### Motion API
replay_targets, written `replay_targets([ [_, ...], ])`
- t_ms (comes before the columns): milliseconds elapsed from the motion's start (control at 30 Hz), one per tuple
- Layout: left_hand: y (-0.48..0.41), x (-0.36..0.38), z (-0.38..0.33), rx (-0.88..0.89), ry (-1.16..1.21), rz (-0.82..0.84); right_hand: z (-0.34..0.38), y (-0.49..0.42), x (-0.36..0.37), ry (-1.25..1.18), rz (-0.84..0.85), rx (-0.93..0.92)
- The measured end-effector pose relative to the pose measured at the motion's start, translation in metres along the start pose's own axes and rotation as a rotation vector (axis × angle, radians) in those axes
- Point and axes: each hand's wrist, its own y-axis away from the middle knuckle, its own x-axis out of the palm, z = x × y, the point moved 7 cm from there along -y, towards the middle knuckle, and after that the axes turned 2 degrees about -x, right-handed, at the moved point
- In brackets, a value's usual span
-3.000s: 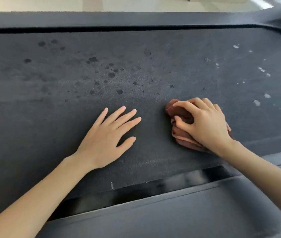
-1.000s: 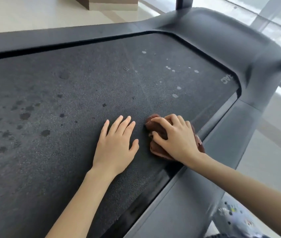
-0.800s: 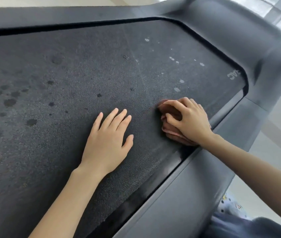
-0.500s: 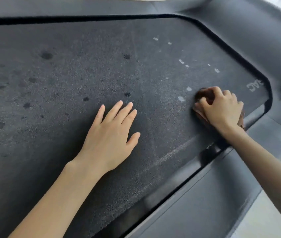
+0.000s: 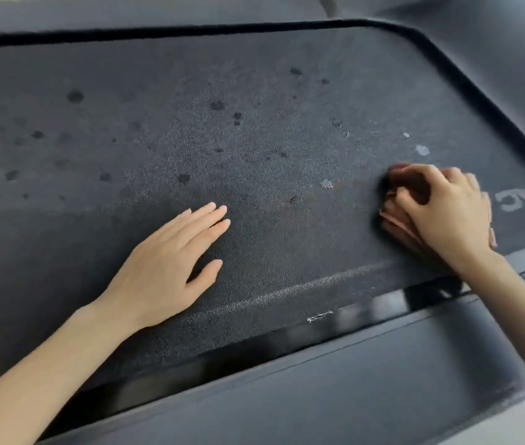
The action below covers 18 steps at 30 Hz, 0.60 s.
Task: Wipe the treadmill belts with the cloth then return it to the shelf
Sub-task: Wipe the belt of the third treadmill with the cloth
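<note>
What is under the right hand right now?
A bunched brown cloth, gripped by the right hand, lying on the treadmill belt. The belt beneath the cloth is covered, so any marks there cannot be seen.

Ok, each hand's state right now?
Left hand: open, flat on the treadmill belt.
Right hand: gripping the brown cloth.

White printed lettering point(image 5: 523, 199) is appearing on the treadmill belt point(image 5: 254, 91) near the picture's right edge, lying upside down to the camera. Only the letters "AC" are reading clearly; the remaining characters are blurring and running off frame.
</note>
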Motion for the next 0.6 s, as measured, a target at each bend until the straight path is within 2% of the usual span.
replay_targets([
  [67,-0.001,-0.002,-0.001,-0.005,0.016,-0.015,-0.008,-0.007,0.004,0.056,-0.020,0.077],
  [133,-0.001,-0.004,-0.001,-0.025,0.012,-0.031,0.022,-0.001,0.011,0.087,-0.048,0.024],
  [333,0.005,-0.013,0.003,-0.174,-0.018,-0.139,0.160,0.046,0.021,-0.039,-0.020,-0.338],
  [400,0.006,-0.012,0.005,-0.186,-0.045,-0.144,0.182,0.060,0.023,-0.080,-0.016,-0.515],
  [467,0.006,-0.010,0.005,-0.169,-0.047,-0.140,0.171,0.057,0.020,-0.116,0.012,-0.617],
  [533,0.005,-0.010,0.006,-0.156,-0.032,-0.134,0.131,0.041,0.016,-0.112,0.017,-0.546],
  [600,0.006,-0.009,0.007,-0.146,-0.023,-0.132,0.070,0.019,0.011,-0.064,-0.011,-0.336],
])
